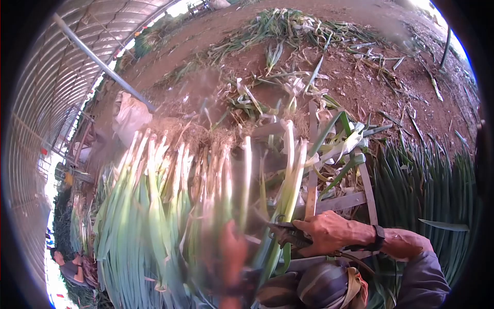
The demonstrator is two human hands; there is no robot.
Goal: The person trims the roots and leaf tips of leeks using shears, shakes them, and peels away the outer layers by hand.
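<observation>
My right hand, with a dark band at the wrist, is wrapped round a black tool with a hose behind it. The tool's tip touches or lies close to a few green onion stalks, their white ends pointing away from me. To the left, my left hand is smeared by motion over the leaves, and its fingers cannot be made out. Beside it spreads a wide row of green onions with pale stems and brown roots.
A metal frame with peeled leaves stands behind my right hand. Dark green onions lie at the right. Leaf waste covers soil farther off. A sack and a pole are at the left. Another person's arm shows at lower left.
</observation>
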